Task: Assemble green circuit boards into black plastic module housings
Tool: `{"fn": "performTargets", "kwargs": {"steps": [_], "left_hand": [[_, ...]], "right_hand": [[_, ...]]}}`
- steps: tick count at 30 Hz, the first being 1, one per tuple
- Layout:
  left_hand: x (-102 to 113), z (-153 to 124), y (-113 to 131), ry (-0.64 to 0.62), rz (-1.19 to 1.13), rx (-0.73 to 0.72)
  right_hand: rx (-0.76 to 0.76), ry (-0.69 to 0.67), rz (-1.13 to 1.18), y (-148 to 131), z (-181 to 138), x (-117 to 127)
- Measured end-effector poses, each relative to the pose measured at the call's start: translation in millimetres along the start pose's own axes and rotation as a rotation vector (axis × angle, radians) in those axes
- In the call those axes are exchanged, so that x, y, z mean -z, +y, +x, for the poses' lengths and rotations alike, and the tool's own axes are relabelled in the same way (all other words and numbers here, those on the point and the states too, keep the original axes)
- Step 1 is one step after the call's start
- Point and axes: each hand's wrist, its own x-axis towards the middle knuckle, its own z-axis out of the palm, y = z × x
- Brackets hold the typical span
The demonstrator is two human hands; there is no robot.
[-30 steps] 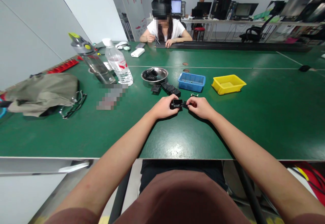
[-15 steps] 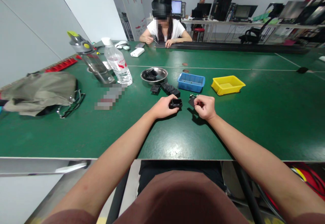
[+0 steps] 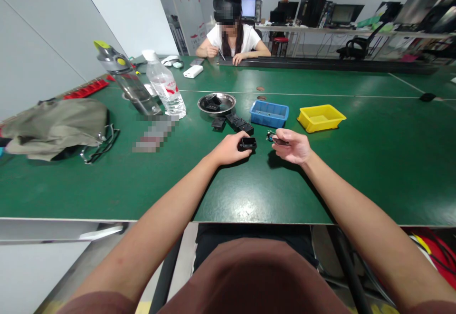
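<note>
My left hand (image 3: pixel 231 149) is closed around a small black open-topped plastic case (image 3: pixel 248 144) on the green table. To the right, my right hand (image 3: pixel 292 147) is raised a little over the table and pinches a thin dark flat piece (image 3: pixel 280 141). A small green part with wires (image 3: pixel 270 136) shows at that piece's left end; its exact kind is unclear. Just beyond my left hand lie several black plastic cases (image 3: pixel 239 123) in a row, with another black piece (image 3: pixel 218 123) beside them. A steel bowl (image 3: pixel 228 110) behind holds more black pieces.
A blue divided tray (image 3: pixel 270 120) and a yellow tray (image 3: pixel 321 123) stand beyond my right hand. At the left are a water bottle (image 3: pixel 164 88), a grey drinking bottle (image 3: pixel 130 83) and a cloth bag (image 3: pixel 57 126). Across the table (image 3: pixel 374 162) sits a person (image 3: pixel 233 38) holding a thin tool.
My right hand has turned palm-upward and shifted slightly right, tilting the dark piece so its edge shows. My left hand stays on the black case.
</note>
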Motion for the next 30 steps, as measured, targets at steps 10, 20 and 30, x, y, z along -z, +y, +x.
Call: {"fn": "performTargets", "kwargs": {"steps": [10,20,30], "left_hand": [[0.0,-0.1,0.5,-0.002,-0.001,-0.003],[0.7,-0.7,1.7,0.008,-0.068,-0.011],[-0.2,-0.8,6.6,0.073,-0.184,0.02]], "right_hand": [[-0.267,-0.741,0.148,5.8,-7.3,19.2],[-0.11,-0.215,0.058,5.7,1.8,4.0],[0.058,0.318,-0.48,27.8,10.2,-7.4]]}}
